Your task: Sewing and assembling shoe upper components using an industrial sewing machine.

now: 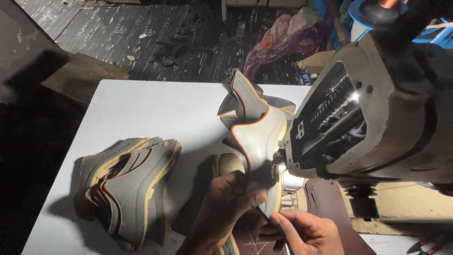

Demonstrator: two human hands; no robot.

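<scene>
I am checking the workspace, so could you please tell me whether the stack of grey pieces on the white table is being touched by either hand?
No, the stack of grey pieces lies apart from both hands.

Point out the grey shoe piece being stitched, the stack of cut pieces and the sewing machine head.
Grey shoe piece (258, 141), head view, on its broad grey face.
Stack of cut pieces (130, 189), head view, on the top piece's grey middle.
Sewing machine head (391, 118), head view, on its beige casing.

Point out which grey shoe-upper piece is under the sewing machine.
The curled grey orange-edged piece held by both hands at the sewing machine; the rest lie stacked at left.
</scene>
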